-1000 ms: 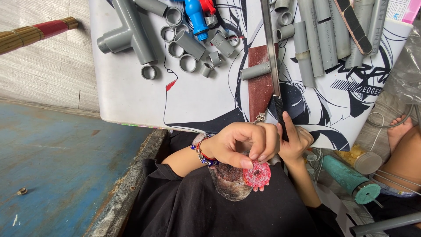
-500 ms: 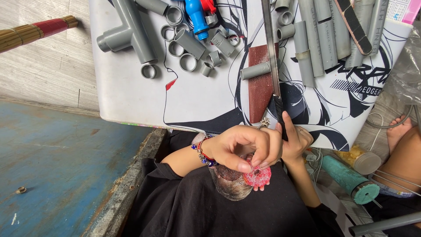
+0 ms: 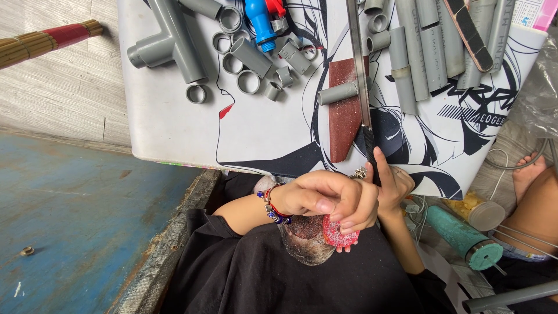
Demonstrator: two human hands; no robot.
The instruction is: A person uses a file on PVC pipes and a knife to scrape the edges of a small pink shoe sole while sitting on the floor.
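Head view: left hand (image 3: 322, 200) pinches a small pink glittery piece (image 3: 341, 237) between its fingertips, just above a clear cup (image 3: 306, 247) on the lap; right hand (image 3: 392, 186) is closed around the dark handle of a long metal file (image 3: 359, 75) — its blade lies over a white printed board (image 3: 174, 125); grey pipe pieces (image 3: 244, 55) scattered there.
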